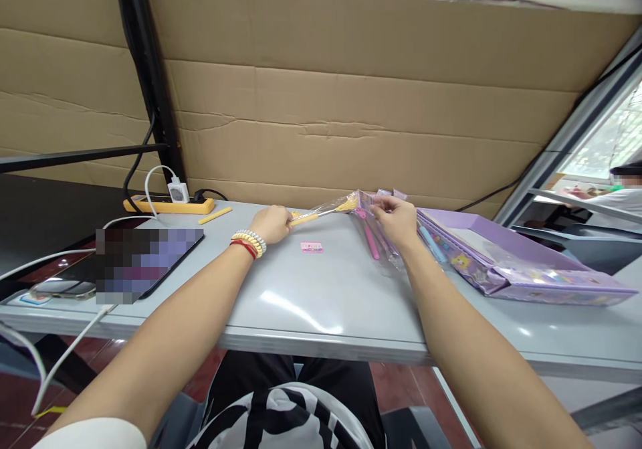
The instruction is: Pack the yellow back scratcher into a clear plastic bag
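Note:
Above the desk, a slim yellow pen (307, 219) with a shaped yellow top lies inside a clear plastic wrapper (331, 207), stretched between both hands. My left hand (271, 224) is closed on the lower end of the pen and its wrapper. At the other end, my right hand (396, 219) pinches the wrapper near the pen's decorated top; the fingertips are partly hidden. Below and beside the right hand lies a pink pen (370, 238) among more clear plastic. A small pink printed card (311, 247) rests flat on the desk between the hands.
An open purple box (501, 261) stands on the right, a light blue pen (432, 245) against its left side. To the left are a tablet (170, 248), a phone (65, 287), white cables, a yellow stick (215, 215) and a power strip (200, 205). Cardboard (351, 101) walls the back.

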Motion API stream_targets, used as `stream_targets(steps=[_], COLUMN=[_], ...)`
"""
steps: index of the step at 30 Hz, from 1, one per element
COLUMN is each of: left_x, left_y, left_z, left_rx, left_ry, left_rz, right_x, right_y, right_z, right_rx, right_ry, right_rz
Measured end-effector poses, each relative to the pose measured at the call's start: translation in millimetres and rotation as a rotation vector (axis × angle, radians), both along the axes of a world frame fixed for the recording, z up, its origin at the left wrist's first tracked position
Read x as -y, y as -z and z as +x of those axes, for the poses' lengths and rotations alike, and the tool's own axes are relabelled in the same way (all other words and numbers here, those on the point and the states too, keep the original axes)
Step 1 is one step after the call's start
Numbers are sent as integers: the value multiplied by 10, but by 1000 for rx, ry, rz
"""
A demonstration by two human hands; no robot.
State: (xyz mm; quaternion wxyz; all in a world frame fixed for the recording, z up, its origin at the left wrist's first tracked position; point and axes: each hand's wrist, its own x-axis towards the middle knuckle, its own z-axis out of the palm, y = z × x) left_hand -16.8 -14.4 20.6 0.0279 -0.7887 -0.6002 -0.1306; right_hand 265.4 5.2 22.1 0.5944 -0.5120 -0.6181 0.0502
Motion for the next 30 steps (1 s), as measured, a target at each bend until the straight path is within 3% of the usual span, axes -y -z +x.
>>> stream_targets(steps=[4,10,19,24,30], left_x=[-12,-26,-75,-91,-82], left_y=[0,-23,-2,22,28], left_z=[-9,-26,-67,-91,-89], left_rx=[38,131,159,136,108], left_ry=[-5,23,-38,-92,-117], left_rz=[-13,-80,-159,-181,-177], right_x=[9,-70,-103,-59,-87], right_y=[-44,-5,161,175,191], right_z=[-6,45,-30,-69,-51], right_rx=[-27,-92,78,268,321], right_ry=[121,183,-198,-212,-96], right_rz=[-14,-17,-241,-368,-331])
